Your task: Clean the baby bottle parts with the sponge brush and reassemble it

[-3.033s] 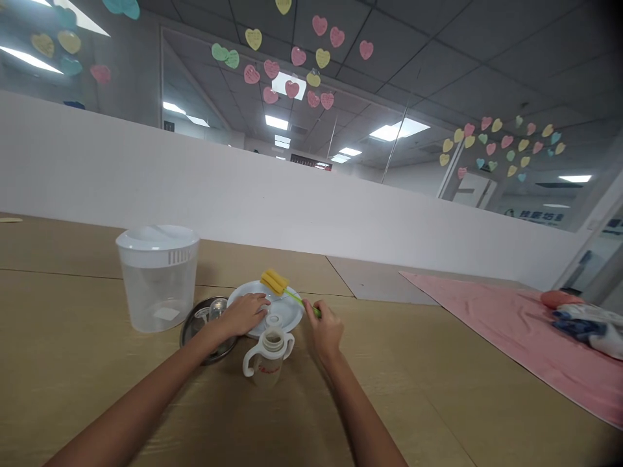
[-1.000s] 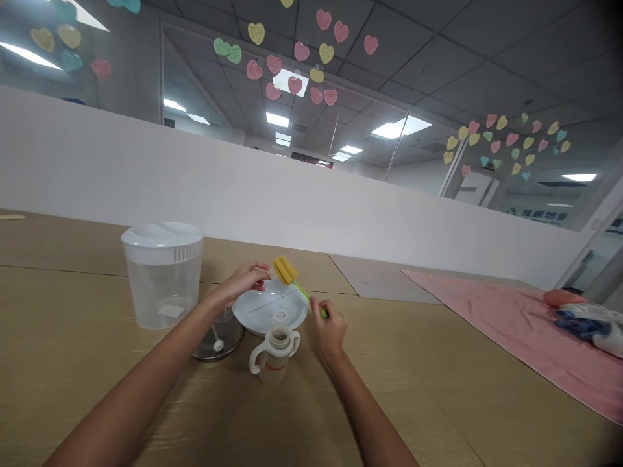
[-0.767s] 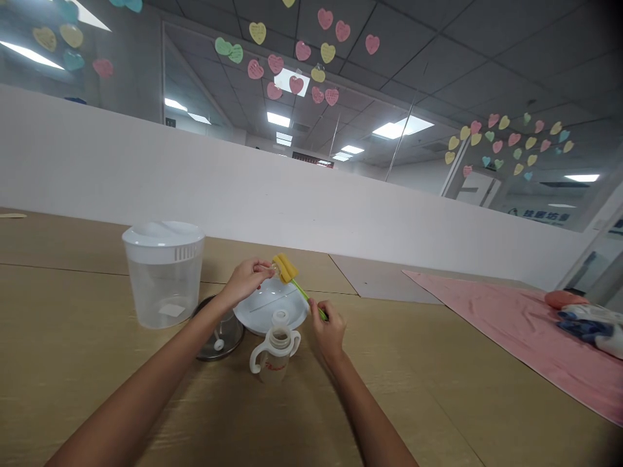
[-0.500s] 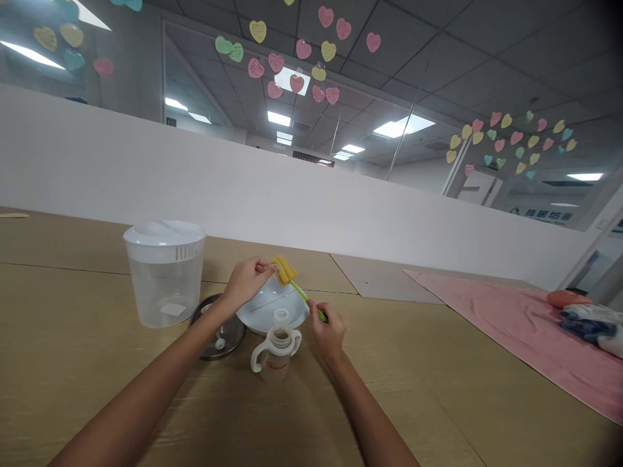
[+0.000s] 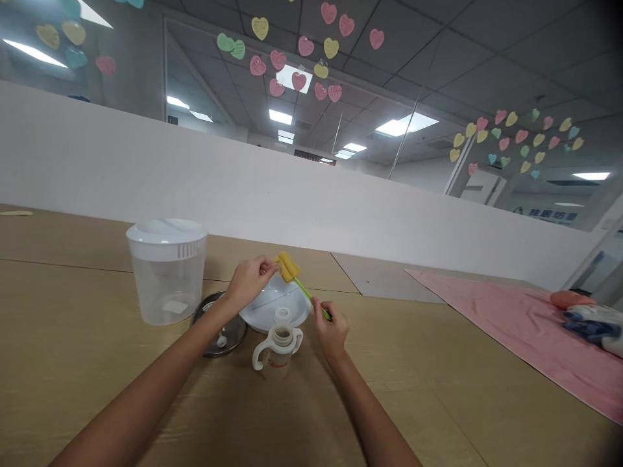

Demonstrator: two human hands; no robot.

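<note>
My right hand (image 5: 332,329) is closed around the green handle of a bottle brush with a yellow sponge head (image 5: 289,266). The brush slants up to the left above a white bowl (image 5: 257,316). My left hand (image 5: 250,280) is pinched at the left side of the sponge. A small pale thing shows at its fingertips, too small to name. In front of the bowl stands a clear baby bottle (image 5: 278,363) with two white handles, its mouth uncovered. Close to its rim, by the bowl, is a small white ring (image 5: 282,315).
Left of the bowl lies a round metal tray (image 5: 236,338) with small white parts, partly behind my left forearm. A clear bucket with a white lid (image 5: 168,279) stands behind it. A pink cloth (image 5: 491,305) covers the table's right side, with bundled fabric (image 5: 591,324) on it.
The brush's sponge head has shifted slightly up and to the right, showing more of its length. My left hand stays pinched beside it. The whole view has moved slightly.
</note>
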